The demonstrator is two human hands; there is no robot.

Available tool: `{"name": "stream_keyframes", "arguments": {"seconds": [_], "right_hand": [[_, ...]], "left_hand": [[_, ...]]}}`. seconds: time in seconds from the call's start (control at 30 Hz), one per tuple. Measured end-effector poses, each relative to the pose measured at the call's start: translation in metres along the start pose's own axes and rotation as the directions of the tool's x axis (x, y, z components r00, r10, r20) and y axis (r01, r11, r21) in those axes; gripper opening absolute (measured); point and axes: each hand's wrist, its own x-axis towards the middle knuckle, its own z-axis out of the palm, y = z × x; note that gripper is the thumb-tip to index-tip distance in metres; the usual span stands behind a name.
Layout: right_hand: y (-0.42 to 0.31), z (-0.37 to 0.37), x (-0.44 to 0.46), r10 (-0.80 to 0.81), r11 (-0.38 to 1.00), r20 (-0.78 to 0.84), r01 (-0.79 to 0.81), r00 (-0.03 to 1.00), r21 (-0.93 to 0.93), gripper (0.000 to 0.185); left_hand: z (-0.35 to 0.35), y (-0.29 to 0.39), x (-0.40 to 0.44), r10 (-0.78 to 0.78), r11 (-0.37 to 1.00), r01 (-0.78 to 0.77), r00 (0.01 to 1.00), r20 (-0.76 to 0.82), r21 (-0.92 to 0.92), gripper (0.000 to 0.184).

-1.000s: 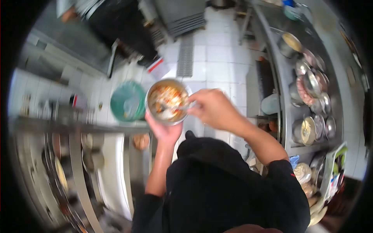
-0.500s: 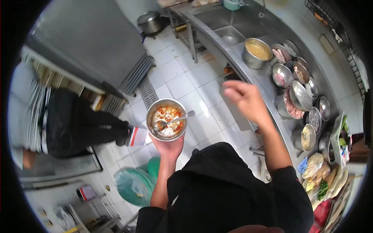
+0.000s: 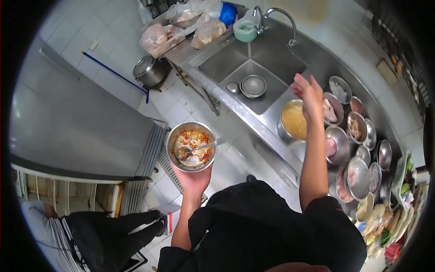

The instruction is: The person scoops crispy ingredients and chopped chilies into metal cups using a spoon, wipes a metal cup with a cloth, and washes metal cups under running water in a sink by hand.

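Observation:
My left hand (image 3: pixel 192 179) supports a steel bowl (image 3: pixel 192 127) from below, well away from the counter. Inside the bowl lie white powder and chopped orange-red and yellow bits, with a metal spoon (image 3: pixel 206 146) leaning on the rim. My right hand (image 3: pixel 311 99) is raised over the counter, holding nothing, its fingers apart. Beneath and beside it stand a steel pot (image 3: pixel 282 132) of thick yellowish mixture and a bowl of pale meat (image 3: pixel 329 111). Whether the hand touches either cannot be told.
A steel sink (image 3: pixel 272 99) holds small bowls (image 3: pixel 253 86). Several bowls of meat crowd the counter's right side. Bagged food (image 3: pixel 208 34) lies beyond the sink. A lidded pot (image 3: pixel 149 70) stands low behind. At lower left, another person (image 3: pixel 104 235) is by the fridge (image 3: pixel 81 118).
The view has turned toward the sink, and I am closer to the counter. My right hand has moved forward over the counter. My left hand still holds the bowl.

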Motion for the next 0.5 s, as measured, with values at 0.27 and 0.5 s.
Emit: {"name": "stream_keyframes", "arguments": {"seconds": [0.27,0.5], "right_hand": [[0.111,0.063,0.266,-0.195,0.74,-0.216,-0.001,0.957,-0.672,0.045],[0.21,0.056,0.347,-0.332,0.029,0.216,0.239,0.918,-0.971,0.062]], "left_hand": [[0.033,0.041,0.184,-0.22,0.974,0.208,0.966,0.136,0.094,0.056],[0.068,0.02,0.399,-0.622,0.783,0.584,0.741,0.255,0.212,0.064]]}}
